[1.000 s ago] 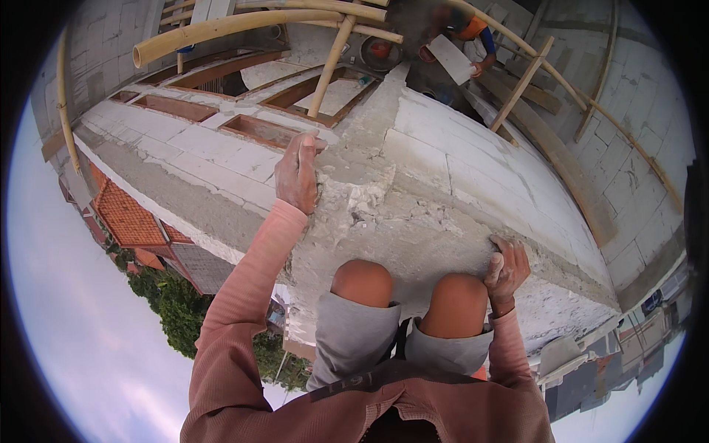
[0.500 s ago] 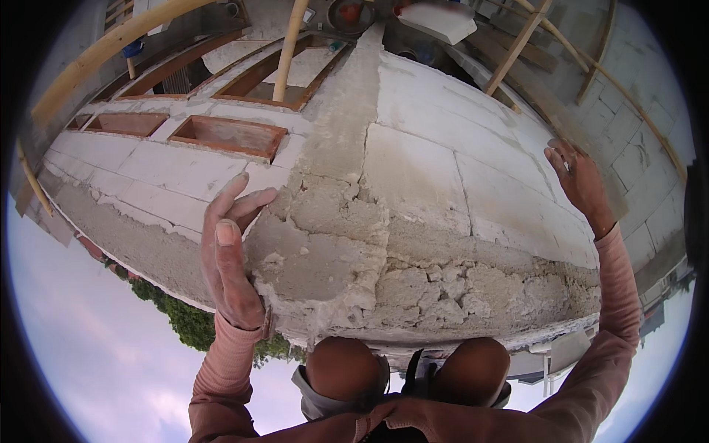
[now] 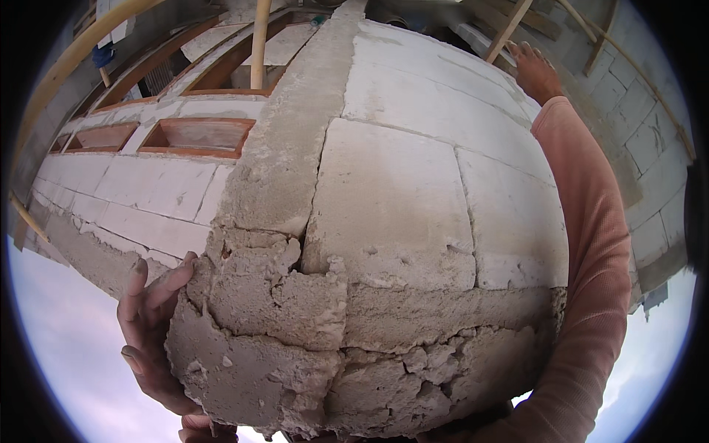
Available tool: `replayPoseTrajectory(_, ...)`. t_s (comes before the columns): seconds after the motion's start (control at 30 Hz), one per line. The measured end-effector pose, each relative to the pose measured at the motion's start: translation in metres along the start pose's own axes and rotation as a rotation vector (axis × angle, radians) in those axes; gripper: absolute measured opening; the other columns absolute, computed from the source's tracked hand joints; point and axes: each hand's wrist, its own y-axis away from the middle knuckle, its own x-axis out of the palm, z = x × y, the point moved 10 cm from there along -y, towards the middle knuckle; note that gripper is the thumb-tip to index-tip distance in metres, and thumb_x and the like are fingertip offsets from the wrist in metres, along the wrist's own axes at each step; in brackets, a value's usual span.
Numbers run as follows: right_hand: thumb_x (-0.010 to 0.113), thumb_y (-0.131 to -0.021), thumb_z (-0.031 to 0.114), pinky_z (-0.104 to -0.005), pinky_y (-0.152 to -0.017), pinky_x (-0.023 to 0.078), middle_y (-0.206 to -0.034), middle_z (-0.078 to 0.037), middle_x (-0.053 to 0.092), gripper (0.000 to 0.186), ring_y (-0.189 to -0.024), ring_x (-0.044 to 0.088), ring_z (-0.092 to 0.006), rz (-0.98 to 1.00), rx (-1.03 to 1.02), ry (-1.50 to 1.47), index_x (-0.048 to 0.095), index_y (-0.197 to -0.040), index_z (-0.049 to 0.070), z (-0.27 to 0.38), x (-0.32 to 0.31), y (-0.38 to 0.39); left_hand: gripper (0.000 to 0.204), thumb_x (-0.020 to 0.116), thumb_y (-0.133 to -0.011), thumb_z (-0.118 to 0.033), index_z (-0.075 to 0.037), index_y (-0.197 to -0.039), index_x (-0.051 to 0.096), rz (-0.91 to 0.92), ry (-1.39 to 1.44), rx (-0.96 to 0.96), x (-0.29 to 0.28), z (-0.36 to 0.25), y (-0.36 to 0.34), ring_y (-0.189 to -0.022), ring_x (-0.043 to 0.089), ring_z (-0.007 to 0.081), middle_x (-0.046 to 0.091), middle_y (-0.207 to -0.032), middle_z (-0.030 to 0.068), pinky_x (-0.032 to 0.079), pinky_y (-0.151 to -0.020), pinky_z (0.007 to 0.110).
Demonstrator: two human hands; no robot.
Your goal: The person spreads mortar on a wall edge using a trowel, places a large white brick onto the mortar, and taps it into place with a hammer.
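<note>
A rough grey concrete edge [image 3: 258,376] with cracks and crumbly mortar spans the near part of the wall. Against its left side rests my left hand [image 3: 151,325], fingers apart and slightly curved, dusty, with nothing in it. Beyond the edge lie pale blocks [image 3: 391,207] with thin joints, beside a grey mortar-covered column [image 3: 273,177]. My right arm stretches far along the right side of the blocks. At its end, my right hand [image 3: 535,74] has its fingers extended near the foot of a wooden pole [image 3: 509,29]; whether it touches anything there cannot be made out.
Reddish-brown wooden frames [image 3: 196,138] are set into the wall on the left. A round pole [image 3: 260,52] stands by them, and a thicker one [image 3: 66,70] crosses the upper left. Another block wall [image 3: 650,140] with thin poles is at the right.
My view has come closer to the wall's edge, and my knees are out of sight. The right hand has reached farther away; the left hand now sits lower along the edge.
</note>
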Motion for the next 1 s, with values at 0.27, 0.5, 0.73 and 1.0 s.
replayPoseTrajectory(0.27, 0.058, -0.098, 0.012, -0.051, -0.115, 0.045, -0.152, -0.011, 0.05, 0.063, -0.139, 0.051, -0.0382, -0.135, -0.025, 0.147, 0.037, -0.158, 0.021, -0.011, -0.01, -0.021, 0.081, 0.022, -0.105, -0.06, 0.002, -0.155, 0.032, 0.01, 0.068, -0.024, -0.001, 0.007, 0.0, -0.133, 0.053, 0.0405, 0.061, -0.128, 0.0223, 0.036, -0.119, 0.055)
replayPoseTrajectory(0.5, 0.055, -0.098, 0.008, -0.0488, -0.116, 0.044, -0.15, -0.009, 0.052, 0.063, -0.141, 0.049, -0.0316, -0.512, -0.076, 0.255, 0.037, -0.157, 0.017, -0.032, -0.032, -0.028, 0.081, 0.024, -0.105, -0.061, 0.001, -0.156, 0.032, 0.058, -0.01, -0.005, -0.008, 0.004, -0.003, -0.134, 0.052, 0.0407, 0.058, -0.132, 0.0237, 0.036, -0.119, 0.056)
replayPoseTrajectory(0.73, 0.055, -0.095, 0.025, -0.049, -0.128, 0.017, -0.165, -0.015, 0.033, 0.065, -0.153, 0.029, -0.031, -0.759, -0.163, -0.062, 0.041, -0.156, 0.009, -0.055, -0.041, -0.031, 0.08, 0.024, -0.105, -0.06, 0.001, -0.157, 0.03, 0.096, -0.049, -0.016, -0.002, 0.0, -0.005, -0.137, 0.05, 0.0413, 0.056, -0.135, 0.0236, 0.033, -0.122, 0.055)
replayPoseTrajectory(1.0, 0.059, -0.093, 0.023, -0.0497, -0.126, 0.025, -0.164, -0.015, 0.035, 0.062, -0.152, 0.033, -0.0328, -0.51, -0.072, 0.313, 0.046, -0.15, 0.005, -0.076, -0.089, -0.051, 0.082, 0.022, -0.103, -0.06, 0.001, -0.157, 0.029, 0.12, -0.091, -0.002, -0.003, 0.001, -0.007, -0.137, 0.05, 0.0405, 0.058, -0.135, 0.0221, 0.032, -0.122, 0.055)
